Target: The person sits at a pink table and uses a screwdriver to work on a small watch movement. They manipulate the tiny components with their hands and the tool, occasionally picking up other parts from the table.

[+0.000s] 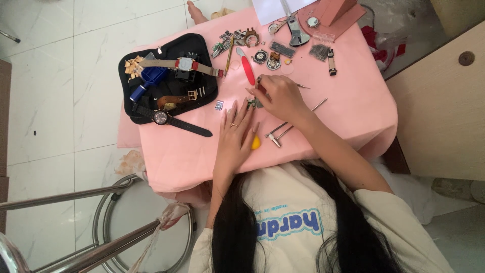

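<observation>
On the pink table (348, 106), right hand (279, 96) pinches a thin tool (258, 81); left hand (237, 132), fingers spread, steadies a small metal part (251, 103).

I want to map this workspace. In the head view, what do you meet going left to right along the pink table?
Black tool pouch → dark-strapped watch → left hand → red-handled tool → right hand → small black strap piece.

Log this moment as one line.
left hand: steadies small metal part | right hand: holds thin tool | surface: pink cloth
</observation>
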